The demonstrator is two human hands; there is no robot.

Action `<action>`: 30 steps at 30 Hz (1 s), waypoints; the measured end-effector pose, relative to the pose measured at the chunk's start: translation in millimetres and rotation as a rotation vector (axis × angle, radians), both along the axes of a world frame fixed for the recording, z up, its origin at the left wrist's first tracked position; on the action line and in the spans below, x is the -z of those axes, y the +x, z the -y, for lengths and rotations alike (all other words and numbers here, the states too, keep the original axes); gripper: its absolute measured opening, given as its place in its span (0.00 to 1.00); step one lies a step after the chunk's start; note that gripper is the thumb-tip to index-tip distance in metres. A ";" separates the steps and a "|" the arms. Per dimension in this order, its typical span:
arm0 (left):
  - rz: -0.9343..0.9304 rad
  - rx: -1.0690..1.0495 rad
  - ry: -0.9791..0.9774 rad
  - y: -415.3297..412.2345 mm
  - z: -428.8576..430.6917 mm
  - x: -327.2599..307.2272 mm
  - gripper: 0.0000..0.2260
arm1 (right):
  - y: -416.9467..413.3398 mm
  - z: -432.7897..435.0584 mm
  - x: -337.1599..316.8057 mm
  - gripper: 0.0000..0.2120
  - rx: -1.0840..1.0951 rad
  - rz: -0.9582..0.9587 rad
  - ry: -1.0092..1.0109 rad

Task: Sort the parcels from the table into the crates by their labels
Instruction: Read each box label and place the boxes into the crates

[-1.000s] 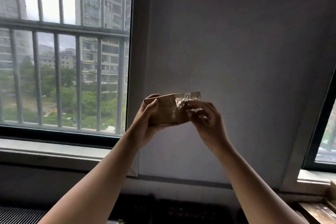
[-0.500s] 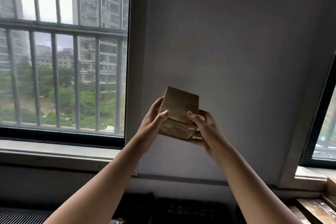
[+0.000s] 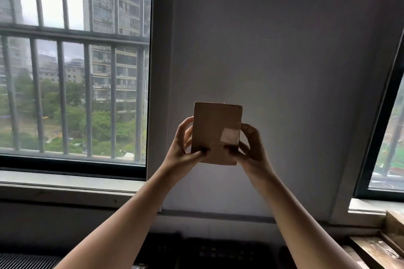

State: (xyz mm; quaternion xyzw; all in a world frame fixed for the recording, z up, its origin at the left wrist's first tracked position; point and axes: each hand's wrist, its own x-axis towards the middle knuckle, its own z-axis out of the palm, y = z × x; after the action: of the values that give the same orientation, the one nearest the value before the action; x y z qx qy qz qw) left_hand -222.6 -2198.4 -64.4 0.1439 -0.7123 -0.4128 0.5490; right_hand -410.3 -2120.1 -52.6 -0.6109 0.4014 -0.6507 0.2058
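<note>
Two thumbs press low on the near face of the parcel (image 3: 215,129), one from each side. The other fingers (image 3: 185,132) of the left hand (image 3: 180,150) curl round its left edge, and those of the right hand (image 3: 251,148) round its right edge, so both hands clamp it. A pale label (image 3: 230,136) sits low on the right of the face, just above the right thumb; its writing is too blurred to read. The parcel is held upright in the air before the grey wall (image 3: 273,50), right of the barred window (image 3: 72,72). Half a second ago it was tilted; a second ago it lay lengthwise, shiny tape showing.
</note>
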 end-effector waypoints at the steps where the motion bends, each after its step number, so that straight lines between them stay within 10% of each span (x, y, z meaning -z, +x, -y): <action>1: 0.016 -0.013 0.016 -1.8 0.1 -0.4 0.33 | -0.1 -1.2 -0.9 0.28 0.035 -0.012 0.031; 4: 0.053 -0.112 0.193 -5.1 -8.7 -9.0 0.11 | 0.2 -6.0 -5.1 0.26 0.036 -0.012 0.161; 9: 0.086 -0.035 0.293 -1.7 9.2 -11.1 0.43 | -12.3 -7.3 -0.5 0.27 -0.030 -0.058 0.208; 15: 0.174 -0.090 0.302 3.9 0.1 -18.1 0.32 | -12.6 0.8 2.7 0.38 0.053 -0.195 0.141; 20: 0.196 -0.169 0.146 7.2 -1.7 -14.4 0.24 | -15.8 5.1 -2.3 0.28 0.262 -0.218 0.197; 30: 0.115 -0.007 0.118 8.3 -6.7 -11.5 0.27 | -4.7 -2.7 -9.3 0.32 0.263 -0.148 0.192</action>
State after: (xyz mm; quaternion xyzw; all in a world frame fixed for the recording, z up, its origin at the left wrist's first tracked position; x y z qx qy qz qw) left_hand -214.3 -2191.7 -53.0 0.2021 -0.7167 -0.4432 0.4991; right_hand -415.0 -2117.4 -43.3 -0.5769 0.5519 -0.5841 0.1463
